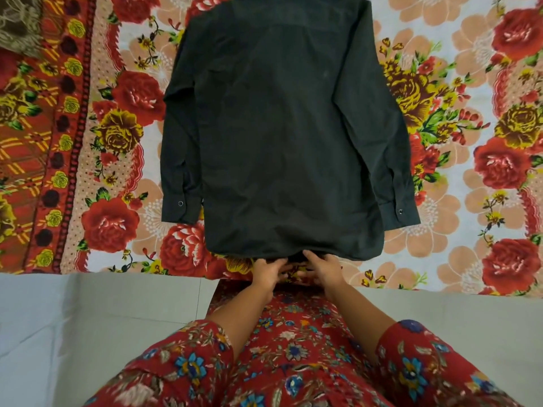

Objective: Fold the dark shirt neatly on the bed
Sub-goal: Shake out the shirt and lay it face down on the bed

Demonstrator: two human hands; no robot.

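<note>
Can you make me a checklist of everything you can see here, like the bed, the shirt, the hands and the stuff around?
Surface: bed sheet with big red and yellow flowers, lying flat.
Job's things: dark shirt spread out flat, not yet folded, sleeves down both sides, hem nearest the person.
Clutter: a brown patterned cloth at the far left corner.
Grippers: left hand and right hand close together at the middle of the hem; whether they pinch it cannot be told.
Cables: nothing seen.
Surroundings: pale tiled floor beside the bed; the person's red flowered sleeves.
</note>
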